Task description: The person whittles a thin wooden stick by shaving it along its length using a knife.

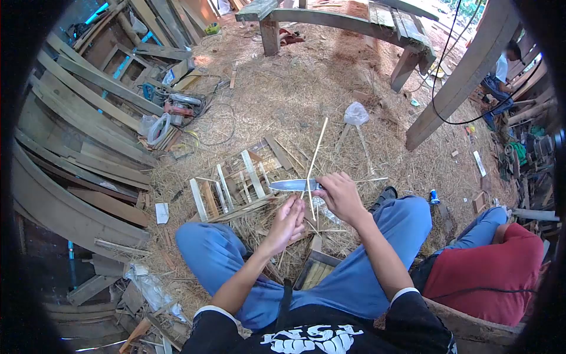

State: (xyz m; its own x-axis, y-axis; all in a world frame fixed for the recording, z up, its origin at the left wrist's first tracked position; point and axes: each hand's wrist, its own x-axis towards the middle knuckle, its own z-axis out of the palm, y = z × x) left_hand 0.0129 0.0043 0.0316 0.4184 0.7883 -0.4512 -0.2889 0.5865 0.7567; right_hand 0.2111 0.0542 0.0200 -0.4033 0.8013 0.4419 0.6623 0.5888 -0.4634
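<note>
My right hand [337, 193] is closed around the handle of a knife, and the broad blade [288, 185] points left, lying above my left hand. A thin pale wooden strip [320, 144] stands out past the blade near the knife handle, its lower end running down beside my fingers. My left hand [287, 223] is just below the blade with its fingers pressed together around what looks like a thin strip. Beyond my left knee, a small slatted wooden frame [252, 173] rests on the shavings.
Power tools [178, 107] with cords lie at the left, beside stacked curved planks [76, 138]. A plastic bag [356, 113] is ahead. A wooden bench [330, 17] and a slanted post [460, 82] stand farther off. One person in red [486, 274] sits close on my right; another [500, 76] is farther back.
</note>
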